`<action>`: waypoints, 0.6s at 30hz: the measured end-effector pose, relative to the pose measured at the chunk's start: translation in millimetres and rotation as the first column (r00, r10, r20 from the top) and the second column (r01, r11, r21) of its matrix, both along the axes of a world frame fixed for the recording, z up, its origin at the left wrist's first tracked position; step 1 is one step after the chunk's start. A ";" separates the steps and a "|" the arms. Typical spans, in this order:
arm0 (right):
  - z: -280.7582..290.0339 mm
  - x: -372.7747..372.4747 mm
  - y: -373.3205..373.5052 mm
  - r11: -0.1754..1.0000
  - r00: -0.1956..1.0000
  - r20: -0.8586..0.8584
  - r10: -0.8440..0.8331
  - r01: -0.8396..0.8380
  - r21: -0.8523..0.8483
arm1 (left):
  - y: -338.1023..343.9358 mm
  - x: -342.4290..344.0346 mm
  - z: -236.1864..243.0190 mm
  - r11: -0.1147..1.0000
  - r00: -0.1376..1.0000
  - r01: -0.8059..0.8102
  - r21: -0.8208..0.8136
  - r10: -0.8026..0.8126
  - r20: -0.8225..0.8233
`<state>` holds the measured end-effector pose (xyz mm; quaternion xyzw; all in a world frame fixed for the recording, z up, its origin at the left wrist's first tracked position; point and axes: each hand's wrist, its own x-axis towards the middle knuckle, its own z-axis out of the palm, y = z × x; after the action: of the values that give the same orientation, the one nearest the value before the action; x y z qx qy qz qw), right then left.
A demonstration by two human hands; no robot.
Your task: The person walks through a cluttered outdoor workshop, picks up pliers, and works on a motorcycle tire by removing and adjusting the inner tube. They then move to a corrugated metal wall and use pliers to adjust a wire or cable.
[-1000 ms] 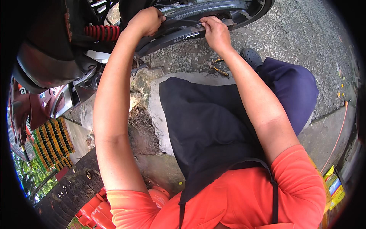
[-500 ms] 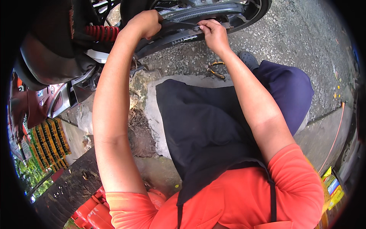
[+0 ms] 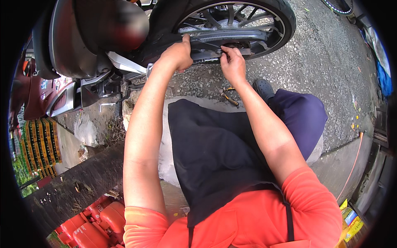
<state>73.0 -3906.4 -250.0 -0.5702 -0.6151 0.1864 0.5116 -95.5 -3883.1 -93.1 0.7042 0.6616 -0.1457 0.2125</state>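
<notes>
A dark grey and maroon motorcycle with glossy curved bodywork (image 3: 70,45) stands beyond the fingers and off to their left. The black cloth apron (image 3: 215,144) lies over the person's lap, on the near side of the fingers. Just beyond them is the motorcycle's black-tyred wheel with dark spokes (image 3: 225,23). The navy-blue trouser leg (image 3: 300,118) bends to the right and nearer than the right fingers. A group of rounded red metal cylinders (image 3: 89,229) sits well apart, nearer and left of the fingers. The long grey ribbed cover (image 3: 233,35) runs alongside the wheel, just beyond the right fingertips. The left hand (image 3: 178,56) has its forefinger extended near the cover's left end, the other fingers curled; whether they hold anything I cannot tell. The right hand (image 3: 233,64) has thumb and forefinger narrowly spaced. A dark grey rubbery clog (image 3: 263,89) and, smaller, yellow-and-black-handled pliers (image 3: 229,96) rest on the near side of the right fingers. A thin dark strip (image 3: 206,43) slants between both hands' fingertips; whether it is pinched I cannot tell.
</notes>
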 end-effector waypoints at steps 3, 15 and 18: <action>3.6 -1.3 -6.4 1.000 1.000 0.015 0.026 -0.026 -0.016 | -10.1 5.5 -12.2 0.988 0.997 -0.044 0.145 0.053 -0.058; 1.4 14.8 1.2 0.986 0.974 -0.221 0.049 -0.082 -0.147 | -19.1 13.5 -26.4 0.903 0.989 -0.148 0.403 0.145 0.039; 3.8 29.3 6.9 0.959 0.776 -0.609 -0.165 -0.018 -0.283 | -20.0 12.5 -37.0 0.859 0.988 -0.151 0.489 0.139 0.062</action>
<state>102.3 -3899.5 -246.2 -0.5644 -0.3553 0.4277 0.6102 -83.1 -3903.1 -130.1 0.6849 0.7254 0.0524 0.0445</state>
